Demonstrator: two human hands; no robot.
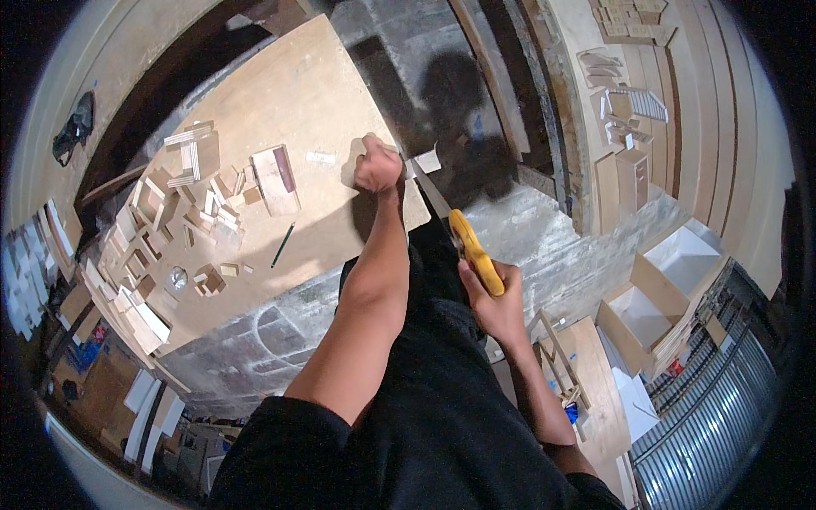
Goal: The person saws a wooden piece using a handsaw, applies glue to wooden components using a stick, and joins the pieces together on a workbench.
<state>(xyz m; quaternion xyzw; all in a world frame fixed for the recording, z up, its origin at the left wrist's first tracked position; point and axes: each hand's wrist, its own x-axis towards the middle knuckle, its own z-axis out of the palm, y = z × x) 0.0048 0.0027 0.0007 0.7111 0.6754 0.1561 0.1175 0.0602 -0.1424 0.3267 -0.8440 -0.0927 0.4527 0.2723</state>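
Nearest, low in the view: right hand (497, 299) wrapped firmly around the yellow plastic handle of a handsaw (473, 251), handle just beside the dark-clad body. From that grip, thin steel saw blade (429, 194) running up and to the left, its long axis slanting toward the near right corner of the large pale wooden board (297, 93) laid flat as a work surface. Blade tip reaching a small pale wood offcut (427, 161) jutting past that board's edge, just beside the other fist; whether teeth actually touch the wood, impossible to tell.

Farther out, at full stretch: left hand (377, 167) clenched into a fist and pressed down at the board's right edge, apparently pinning the small piece, though what sits inside the fist stays hidden. So: left hand at the workpiece itself, right hand well back along the saw.

Beyond, leftward on the board: dark pencil (283, 245), flat reddish-brown block (277, 179), then a scatter of small pale wood blocks (187, 212). Far right on the floor, open white-lined wooden boxes (659, 293).
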